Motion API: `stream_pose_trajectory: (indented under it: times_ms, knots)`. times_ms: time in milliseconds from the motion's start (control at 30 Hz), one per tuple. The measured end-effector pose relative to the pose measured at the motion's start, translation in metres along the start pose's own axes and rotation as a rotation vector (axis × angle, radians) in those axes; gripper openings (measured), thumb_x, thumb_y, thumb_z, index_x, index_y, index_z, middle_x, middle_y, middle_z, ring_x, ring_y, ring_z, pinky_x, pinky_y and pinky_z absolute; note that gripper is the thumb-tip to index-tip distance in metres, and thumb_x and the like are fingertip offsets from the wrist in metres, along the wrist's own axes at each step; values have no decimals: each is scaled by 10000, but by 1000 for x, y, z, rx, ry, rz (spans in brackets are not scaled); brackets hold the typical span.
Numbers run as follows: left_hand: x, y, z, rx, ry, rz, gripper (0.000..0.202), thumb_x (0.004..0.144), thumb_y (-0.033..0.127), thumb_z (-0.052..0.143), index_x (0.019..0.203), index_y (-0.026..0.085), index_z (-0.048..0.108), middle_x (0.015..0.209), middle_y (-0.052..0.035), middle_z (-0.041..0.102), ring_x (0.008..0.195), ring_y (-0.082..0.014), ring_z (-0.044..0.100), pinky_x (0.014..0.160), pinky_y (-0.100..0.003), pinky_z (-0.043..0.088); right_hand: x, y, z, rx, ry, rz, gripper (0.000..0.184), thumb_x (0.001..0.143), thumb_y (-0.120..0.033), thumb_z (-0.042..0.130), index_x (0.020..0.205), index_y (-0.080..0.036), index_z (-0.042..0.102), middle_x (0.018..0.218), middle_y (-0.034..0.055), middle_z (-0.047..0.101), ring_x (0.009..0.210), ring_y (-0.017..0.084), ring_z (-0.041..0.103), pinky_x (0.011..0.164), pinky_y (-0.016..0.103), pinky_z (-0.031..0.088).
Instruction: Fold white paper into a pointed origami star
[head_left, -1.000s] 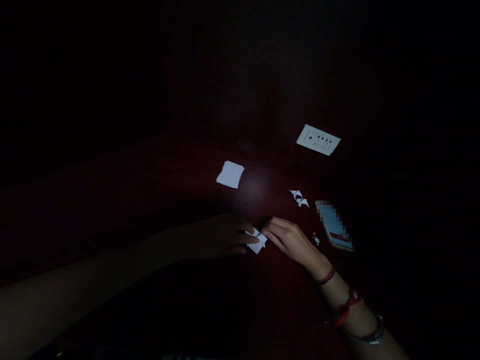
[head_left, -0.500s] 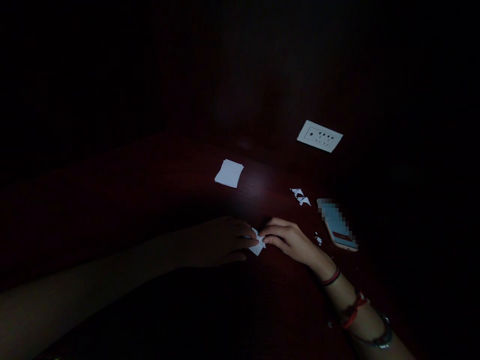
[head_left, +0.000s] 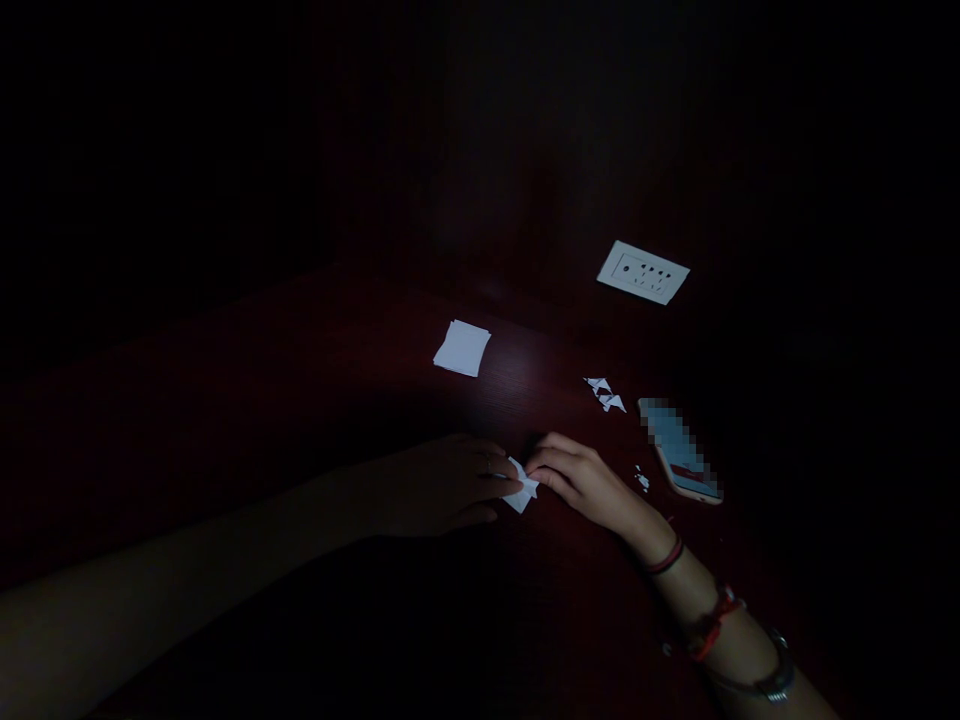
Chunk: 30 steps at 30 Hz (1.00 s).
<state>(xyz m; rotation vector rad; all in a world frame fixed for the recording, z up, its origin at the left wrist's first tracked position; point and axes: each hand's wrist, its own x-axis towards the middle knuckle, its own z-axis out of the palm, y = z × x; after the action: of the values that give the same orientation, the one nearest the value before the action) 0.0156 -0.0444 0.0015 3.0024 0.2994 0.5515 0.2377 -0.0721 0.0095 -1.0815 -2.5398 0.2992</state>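
Note:
A small piece of folded white paper [head_left: 517, 502] lies on the dark reddish table between my hands. From the left, my left hand [head_left: 439, 485] rests its outstretched fingertips on the paper, fingers apart and the thumb lower down; a ring shows on one finger, and the hand is in shadow. My right hand [head_left: 581, 475] has its thumb and index finger pinched at the paper's right upper edge, the other fingers curled above. Fingers cover part of the paper, so its exact fold is hard to make out.
Beyond my hands lies a stack of square white paper [head_left: 462, 349]. To the right are folded paper pieces [head_left: 604, 394], small white scraps [head_left: 643, 480] and a phone [head_left: 679, 450] with its screen lit. A white socket plate [head_left: 643, 272] is farther back. The surroundings are very dark.
The whole view has shifted slightly, so things appear a little farther right. Both hands stay at the folded paper; the right fingertips sit slightly higher along its edge.

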Motion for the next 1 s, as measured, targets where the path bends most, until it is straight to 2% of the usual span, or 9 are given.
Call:
stream_pose_trajectory:
  times_ms: [433, 667, 833, 1000]
  knots:
    - [1, 3, 1, -8, -49, -38, 338, 841, 275, 413, 1169, 192, 402, 1182, -22, 460, 1083, -189, 371, 915, -312, 245, 4, -3, 2, 99, 40, 132, 93, 818, -189, 421, 782, -162, 502, 780, 24, 467, 718, 115, 464, 650, 223, 385]
    - [2, 4, -3, -39, -48, -39, 366, 833, 272, 424, 1189, 198, 386, 1176, -30, 462, 1071, -191, 379, 908, -312, 259, 7, -5, 5, 107, 46, 184, 99, 808, -169, 428, 737, -155, 496, 748, 15, 458, 691, 107, 455, 632, 220, 375]
    - [2, 2, -2, -53, -60, -51, 358, 827, 267, 433, 1178, 205, 403, 1167, -27, 465, 1064, -191, 384, 904, -310, 270, 6, -3, 4, 127, 57, 164, 104, 810, -190, 437, 739, -157, 506, 747, 15, 464, 690, 108, 460, 626, 221, 383]
    - [2, 1, -2, -40, -52, -29, 367, 826, 276, 433, 1184, 207, 397, 1157, -33, 469, 1060, -194, 388, 898, -316, 282, 1, 1, 0, 161, 30, 65, 114, 813, -220, 444, 850, -178, 542, 820, 32, 491, 765, 123, 482, 677, 236, 405]
